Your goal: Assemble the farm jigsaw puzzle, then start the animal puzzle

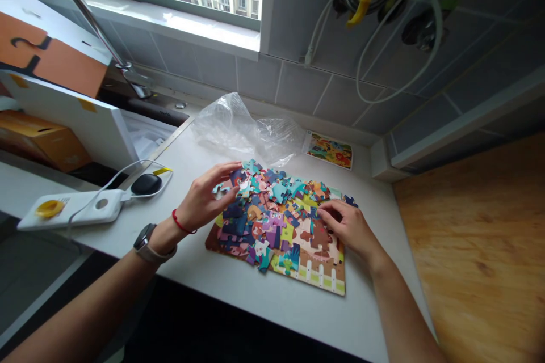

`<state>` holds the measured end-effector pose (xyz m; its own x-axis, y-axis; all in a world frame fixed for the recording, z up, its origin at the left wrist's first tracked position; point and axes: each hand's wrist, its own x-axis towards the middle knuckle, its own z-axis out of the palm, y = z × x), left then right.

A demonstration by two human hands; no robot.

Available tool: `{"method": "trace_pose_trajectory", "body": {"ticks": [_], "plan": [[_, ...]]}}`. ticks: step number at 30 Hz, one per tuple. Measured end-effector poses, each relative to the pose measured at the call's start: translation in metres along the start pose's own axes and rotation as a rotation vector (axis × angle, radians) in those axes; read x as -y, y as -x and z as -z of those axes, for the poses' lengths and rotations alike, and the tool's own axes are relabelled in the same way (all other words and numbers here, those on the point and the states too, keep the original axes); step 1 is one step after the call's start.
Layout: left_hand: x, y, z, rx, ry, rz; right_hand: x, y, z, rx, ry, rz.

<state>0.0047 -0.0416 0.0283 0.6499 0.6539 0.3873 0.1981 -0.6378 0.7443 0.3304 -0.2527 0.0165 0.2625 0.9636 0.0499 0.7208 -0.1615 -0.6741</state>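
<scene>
A heap of loose, colourful jigsaw puzzle pieces [272, 226] covers much of a picture board [327, 281], whose printed white fence shows at the front right. My left hand [210, 195], with a watch and a red string on the wrist, is at the heap's left edge, thumb and fingers apart and nothing between them. On the right side of the heap, my right hand [349, 227] has thumb and forefinger pinched at a small blue puzzle piece [314, 212]. The other fingers of that hand are curled and partly hidden.
Behind the heap lie a crumpled clear plastic bag [251, 130] and a small picture card [330, 150]. To the left are a white power strip [85, 210], a black round-edged device [146, 184], boxes [42, 136] and a tap [91, 17]. A wooden surface [477, 238] borders the right.
</scene>
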Motion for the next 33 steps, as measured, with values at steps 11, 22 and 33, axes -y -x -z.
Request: {"method": "trace_pose_trajectory", "body": {"ticks": [11,22,33], "plan": [[0.054,0.050,0.047,-0.170,0.021,0.179,0.072,-0.002,-0.040,0.030,0.097,0.356],[0.060,0.050,0.042,-0.308,-0.056,0.082,0.183,-0.084,-0.120,0.211,0.431,0.265],[0.061,0.052,0.043,-0.255,-0.008,0.036,0.167,-0.115,-0.122,0.170,0.324,0.252]]}}
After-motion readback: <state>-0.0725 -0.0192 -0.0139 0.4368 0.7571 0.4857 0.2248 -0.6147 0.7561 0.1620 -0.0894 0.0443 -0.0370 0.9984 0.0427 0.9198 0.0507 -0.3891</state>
